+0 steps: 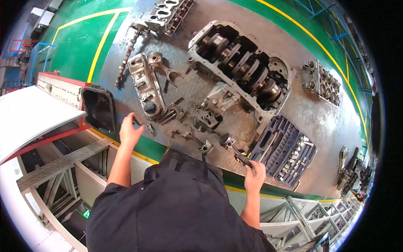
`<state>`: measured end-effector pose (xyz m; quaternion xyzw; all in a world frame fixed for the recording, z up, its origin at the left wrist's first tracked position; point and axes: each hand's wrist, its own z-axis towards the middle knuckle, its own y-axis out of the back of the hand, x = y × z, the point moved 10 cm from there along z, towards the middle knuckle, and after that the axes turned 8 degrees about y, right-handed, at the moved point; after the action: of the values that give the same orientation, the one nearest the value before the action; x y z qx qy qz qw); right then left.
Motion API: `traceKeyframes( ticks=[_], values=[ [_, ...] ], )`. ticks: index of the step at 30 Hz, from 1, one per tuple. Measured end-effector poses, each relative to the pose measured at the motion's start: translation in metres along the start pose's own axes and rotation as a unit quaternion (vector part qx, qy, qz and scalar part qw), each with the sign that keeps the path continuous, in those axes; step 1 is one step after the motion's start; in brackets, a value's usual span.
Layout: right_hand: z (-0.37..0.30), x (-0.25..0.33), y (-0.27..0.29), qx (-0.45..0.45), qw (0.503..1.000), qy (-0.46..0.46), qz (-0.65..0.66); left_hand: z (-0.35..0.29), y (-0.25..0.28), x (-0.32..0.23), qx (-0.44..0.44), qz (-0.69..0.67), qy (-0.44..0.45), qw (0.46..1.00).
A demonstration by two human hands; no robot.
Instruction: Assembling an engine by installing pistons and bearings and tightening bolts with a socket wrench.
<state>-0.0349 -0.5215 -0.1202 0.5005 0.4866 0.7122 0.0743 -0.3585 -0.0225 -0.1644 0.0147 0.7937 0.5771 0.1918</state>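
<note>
My right hand (255,175) is closed on the big end of a connecting rod (240,156), and a piston (226,140) sits at the rod's far end. This piece lies low over the table's near edge, just left of a socket set. My left hand (131,132) reaches over the near left edge with thumb and fingers apart. Close to its fingertips is a small curved metal part (150,128). Between my hands lies a second piston (205,148) with its rod. Beyond the left hand rests a long metal cover (147,86) with a black cap.
An engine block (241,69) with its crankshaft fills the middle back. Right of my right hand lies the open socket set (285,151). A camshaft (128,56), cylinder heads (321,83) and a black oil pan (99,110) stand around. A red-edged white cabinet (46,113) borders the left.
</note>
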Motion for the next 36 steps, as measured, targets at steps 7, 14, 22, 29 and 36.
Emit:
traceKeyframes(
  ticks=[7,14,22,29,36],
  values=[
    [-0.018,0.102,-0.026,0.030,0.998,0.038,-0.029,0.075,-0.091,0.140,0.054,0.104,0.117,0.986],
    [-0.009,0.186,-0.041,-0.008,0.998,0.035,-0.052,0.095,-0.128,0.149,0.113,0.133,0.067,0.982],
    [0.023,0.265,-0.050,-0.050,0.994,0.095,-0.037,0.064,-0.056,0.111,-0.035,-0.009,-0.081,0.996],
    [0.043,0.339,-0.088,0.022,0.978,0.207,-0.018,-0.062,-0.033,-0.040,0.541,-0.571,-0.081,0.611],
    [0.032,0.407,-0.101,0.081,0.939,0.330,-0.059,-0.138,-0.015,-0.114,0.714,-0.620,0.109,0.306]
  ],
)
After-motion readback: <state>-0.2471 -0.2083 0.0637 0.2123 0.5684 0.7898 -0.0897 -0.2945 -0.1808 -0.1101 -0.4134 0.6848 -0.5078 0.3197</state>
